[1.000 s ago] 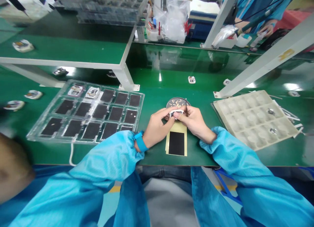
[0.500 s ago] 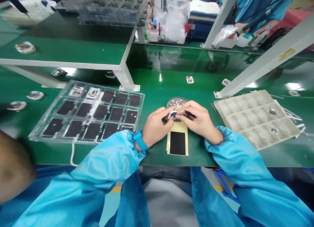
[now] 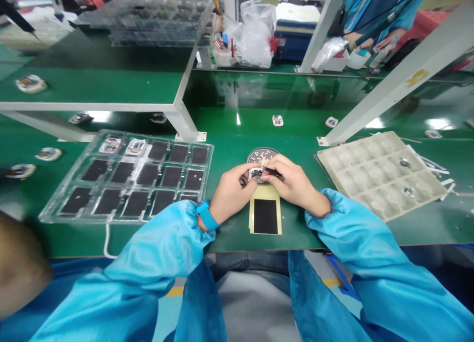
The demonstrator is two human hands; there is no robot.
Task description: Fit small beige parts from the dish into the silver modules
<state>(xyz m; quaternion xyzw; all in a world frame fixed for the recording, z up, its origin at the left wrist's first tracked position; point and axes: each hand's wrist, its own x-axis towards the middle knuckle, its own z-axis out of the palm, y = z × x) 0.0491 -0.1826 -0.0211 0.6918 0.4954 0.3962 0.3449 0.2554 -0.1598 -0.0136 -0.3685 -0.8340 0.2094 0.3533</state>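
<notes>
My left hand [image 3: 234, 191] is closed, pinching a small white device housing [image 3: 255, 173] with dark parts inside. In my right hand [image 3: 295, 182] is a slim black tool [image 3: 273, 171] that looks like tweezers; its tip meets the housing, partly hidden by the fingers. Just behind both hands lies a round dark dish [image 3: 262, 153] of small pale pieces. In front of them, a yellowish backing sheet [image 3: 255, 227] carries a black rectangle [image 3: 265, 216].
A clear compartment tray [image 3: 211, 164] with black pads and two white housings lies left. To the right is a cream tray [image 3: 355, 176] with round pockets. A raised shelf [image 3: 111, 88] and slanted metal post [image 3: 370, 90] flank the bench. Another person's hands [image 3: 388, 40] show at back right.
The housing has turned so its inside shows more, and the black tool shows more clearly over it. Both hands stay close together. The whole view has shifted slightly.
</notes>
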